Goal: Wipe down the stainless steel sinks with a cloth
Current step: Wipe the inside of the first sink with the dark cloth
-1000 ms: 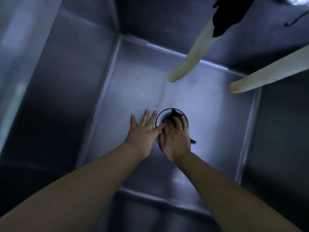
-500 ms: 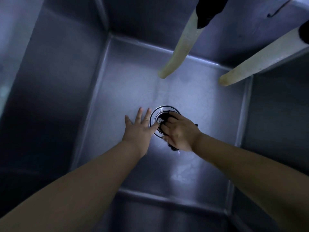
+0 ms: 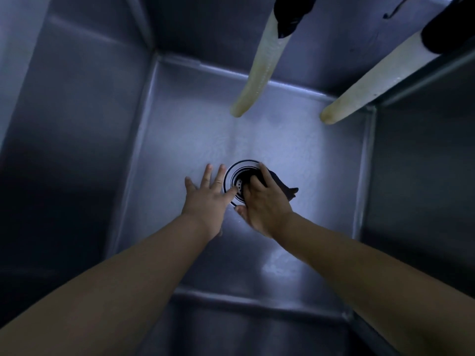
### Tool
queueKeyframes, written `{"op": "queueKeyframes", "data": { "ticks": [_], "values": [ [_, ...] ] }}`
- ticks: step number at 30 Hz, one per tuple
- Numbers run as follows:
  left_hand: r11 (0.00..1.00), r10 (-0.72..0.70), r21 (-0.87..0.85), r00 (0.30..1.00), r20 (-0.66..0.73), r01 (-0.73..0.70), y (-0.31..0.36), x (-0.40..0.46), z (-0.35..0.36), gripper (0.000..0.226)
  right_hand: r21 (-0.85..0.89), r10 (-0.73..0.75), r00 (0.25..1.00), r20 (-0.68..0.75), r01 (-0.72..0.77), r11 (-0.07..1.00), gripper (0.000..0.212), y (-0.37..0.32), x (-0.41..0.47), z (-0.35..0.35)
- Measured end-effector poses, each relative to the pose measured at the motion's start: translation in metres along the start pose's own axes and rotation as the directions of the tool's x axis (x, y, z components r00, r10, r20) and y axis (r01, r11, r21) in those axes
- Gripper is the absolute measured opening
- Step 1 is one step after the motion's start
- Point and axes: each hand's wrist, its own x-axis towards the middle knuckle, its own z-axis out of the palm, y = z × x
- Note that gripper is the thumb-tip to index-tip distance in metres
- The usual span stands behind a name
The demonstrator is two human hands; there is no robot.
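I look straight down into a deep stainless steel sink (image 3: 180,140) with a round drain (image 3: 237,179) in its floor. My right hand (image 3: 264,204) presses a dark cloth (image 3: 281,187) onto the right half of the drain; a corner of the cloth sticks out to the right of the hand. My left hand (image 3: 208,195) lies flat on the sink floor just left of the drain, fingers spread, holding nothing, its thumb touching the drain rim.
Two pale hoses hang into the sink from above, the left hose (image 3: 257,70) over the drain with water running from it, the right hose (image 3: 365,91) by the right wall. Steep steel walls enclose all sides. Wet patches glisten on the floor near the front.
My right hand with the cloth has shifted from the drain's lower middle to its right half, uncovering the strainer holes on the left. My left hand stays flat in place.
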Motion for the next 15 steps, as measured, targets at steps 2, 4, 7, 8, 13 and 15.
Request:
{"op": "queueKeyframes", "data": {
  "ticks": [2,4,7,8,13,15],
  "values": [
    [1.0,0.003,0.004,1.0,-0.001,-0.003,0.0,0.0,0.001,0.108,0.07,0.038,0.999,-0.033,-0.035,0.997,0.066,-0.005,-0.001,0.003],
    [1.0,0.005,0.002,1.0,-0.004,-0.005,0.0,0.0,0.001,0.108,0.22,0.091,0.988,-0.125,-0.062,0.973,0.06,-0.008,-0.002,0.006],
    [1.0,0.005,0.008,1.0,-0.015,-0.005,0.0,0.0,0.002,0.106,0.501,0.25,0.933,-0.26,-0.091,0.861,0.039,-0.01,-0.008,0.014],
    [1.0,0.004,0.014,1.0,-0.011,-0.003,0.001,0.0,0.002,0.107,0.542,0.289,0.915,-0.283,-0.096,0.835,0.038,-0.014,-0.014,0.018],
    [1.0,-0.007,-0.017,1.0,-0.003,0.007,0.002,-0.001,0.002,0.111,0.515,0.248,0.903,-0.352,-0.034,0.856,0.066,-0.055,-0.064,0.052],
    [0.998,-0.011,-0.062,1.0,-0.01,0.01,0.002,-0.003,0.002,0.117,0.404,0.104,0.915,-0.389,0.067,0.912,0.069,-0.061,-0.086,0.071]
  ]
}}
